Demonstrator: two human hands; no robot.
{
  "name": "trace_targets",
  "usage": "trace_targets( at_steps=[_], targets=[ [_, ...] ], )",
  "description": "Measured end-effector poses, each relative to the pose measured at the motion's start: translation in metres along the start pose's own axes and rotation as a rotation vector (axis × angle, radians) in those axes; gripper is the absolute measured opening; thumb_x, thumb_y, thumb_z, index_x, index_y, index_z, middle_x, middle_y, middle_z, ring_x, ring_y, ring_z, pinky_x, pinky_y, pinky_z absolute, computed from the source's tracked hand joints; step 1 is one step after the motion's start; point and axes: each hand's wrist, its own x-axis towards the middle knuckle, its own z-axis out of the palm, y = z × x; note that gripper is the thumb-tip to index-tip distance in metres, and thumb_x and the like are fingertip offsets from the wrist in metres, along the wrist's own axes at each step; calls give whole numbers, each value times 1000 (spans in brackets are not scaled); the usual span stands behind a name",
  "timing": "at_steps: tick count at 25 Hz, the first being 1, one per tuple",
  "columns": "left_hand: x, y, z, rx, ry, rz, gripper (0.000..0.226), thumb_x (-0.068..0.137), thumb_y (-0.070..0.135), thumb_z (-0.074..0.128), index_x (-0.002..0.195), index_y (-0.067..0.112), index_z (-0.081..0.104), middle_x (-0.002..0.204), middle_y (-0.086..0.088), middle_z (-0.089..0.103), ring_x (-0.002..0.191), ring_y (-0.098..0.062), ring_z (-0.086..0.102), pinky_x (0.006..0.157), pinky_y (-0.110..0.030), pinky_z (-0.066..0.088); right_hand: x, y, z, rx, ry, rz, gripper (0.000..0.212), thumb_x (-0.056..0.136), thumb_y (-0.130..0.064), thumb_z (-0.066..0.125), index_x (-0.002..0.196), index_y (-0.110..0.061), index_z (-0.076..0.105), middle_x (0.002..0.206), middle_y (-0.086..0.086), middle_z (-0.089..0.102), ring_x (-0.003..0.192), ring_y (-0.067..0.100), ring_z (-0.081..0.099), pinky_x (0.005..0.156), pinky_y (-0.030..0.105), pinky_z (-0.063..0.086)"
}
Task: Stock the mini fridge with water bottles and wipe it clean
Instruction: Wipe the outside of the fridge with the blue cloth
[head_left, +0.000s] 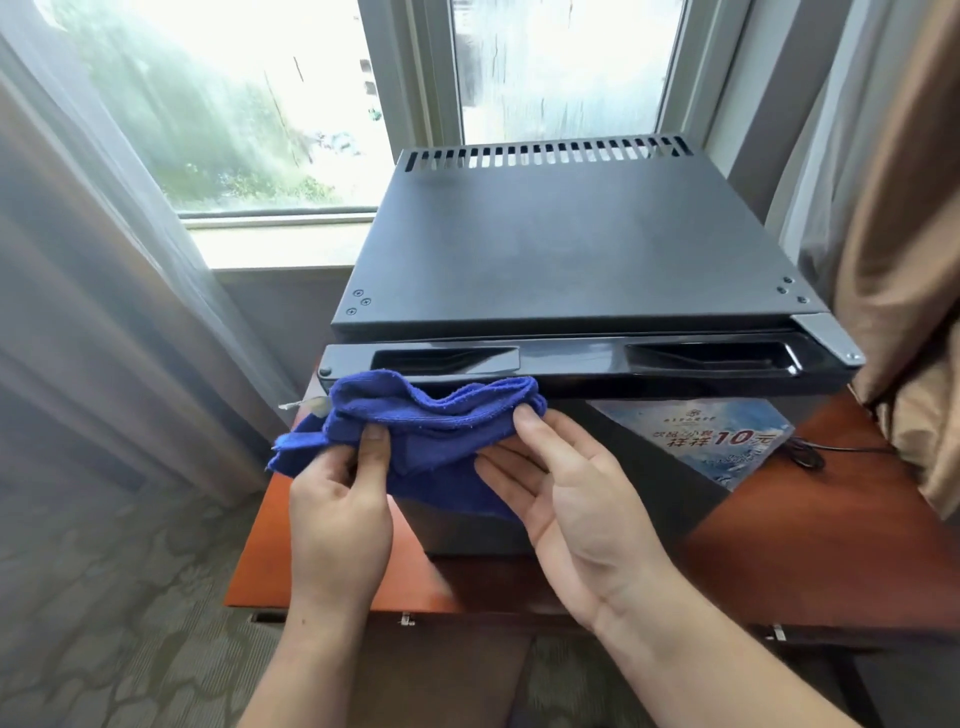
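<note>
A black mini fridge (566, 249) stands on a reddish wooden table (810, 545) with its door shut. In front of the door's upper left part I hold a crumpled blue cloth (441, 415) with both hands. My left hand (337, 509) pinches its left side with the thumb on top. My right hand (576, 499) grips the right edge between thumb and fingers, palm turned up. The door carries a blue and white sticker (717, 436) with a price on it. No water bottles are in view.
A window with a pale sill (280, 244) lies behind the fridge. Sheer and brown curtains (904, 291) hang at both sides. A black cable (810, 452) lies on the table to the fridge's right. Patterned carpet (104, 597) covers the floor at lower left.
</note>
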Motion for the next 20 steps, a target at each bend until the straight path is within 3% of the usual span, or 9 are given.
trace_targets(
  at_steps=[5,8,13,18,20],
  targets=[
    [-10,3,22,59,-72,14,45,98,43,61,75,5,67,78,-19,68,70,-13,54,71,-50,48,-2,-9,-21,49,118,-61,14,96,-12,62,96,-12,76,97,12,77,89,21,73,96,39,57],
    [-21,8,46,59,-170,7,57,90,58,59,72,5,67,72,-15,69,66,-11,53,66,-46,48,-5,-22,-46,74,219,-134,14,96,-11,61,95,-12,76,91,11,76,82,20,73,91,37,60],
    [-36,10,88,87,-353,6,60,89,66,55,71,11,68,63,-9,64,60,-7,49,62,-45,47,-9,-50,-92,82,337,-247,20,98,-11,58,89,-17,75,80,5,75,70,14,71,75,27,61],
    [-59,27,134,108,-551,-10,52,100,54,54,65,16,61,54,11,52,56,-4,44,57,-35,38,-14,-76,-136,75,451,-351,20,100,-17,58,88,-21,73,77,-2,71,68,9,67,69,22,58],
    [-63,32,148,116,-605,3,54,101,53,51,63,15,56,53,10,48,57,-4,42,57,-34,37,-14,-83,-144,65,496,-395,23,101,-18,57,85,-22,73,75,-5,70,66,7,66,66,20,55]
  ],
)
